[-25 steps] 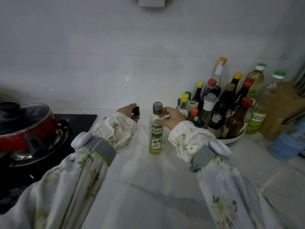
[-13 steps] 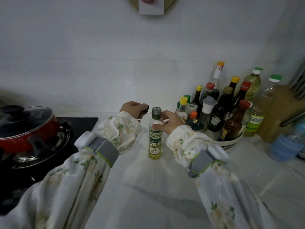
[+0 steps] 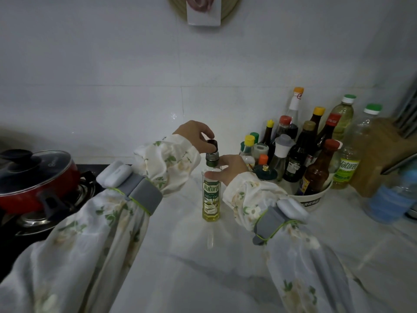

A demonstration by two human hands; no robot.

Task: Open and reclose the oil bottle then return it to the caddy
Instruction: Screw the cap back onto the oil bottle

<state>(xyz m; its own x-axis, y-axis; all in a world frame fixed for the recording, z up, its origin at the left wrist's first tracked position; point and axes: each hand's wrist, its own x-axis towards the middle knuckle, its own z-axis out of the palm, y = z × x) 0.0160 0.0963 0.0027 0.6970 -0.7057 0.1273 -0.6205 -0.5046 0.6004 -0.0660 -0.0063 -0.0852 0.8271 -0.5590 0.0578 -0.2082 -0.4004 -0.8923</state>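
A small olive oil bottle [image 3: 211, 199] with a green label stands upright on the white marble counter, its threaded neck bare. My right hand [image 3: 228, 169] grips the bottle's shoulder. My left hand [image 3: 194, 134] pinches the dark cap [image 3: 212, 145] and holds it tilted just above the bottle's mouth. The white caddy [image 3: 312, 201], a round tub packed with several sauce bottles, stands to the right of the bottle.
A red pot with a glass lid [image 3: 33, 177] sits on the black stove at the left. Tall oil bottles [image 3: 348, 159], a brown wooden block [image 3: 383, 159] and a blue bottle [image 3: 392, 199] stand right of the caddy. The tiled wall is close behind.
My left hand has carried the cap from left of the bottle rightwards to just over its neck. My right hand has kept hold of the bottle.
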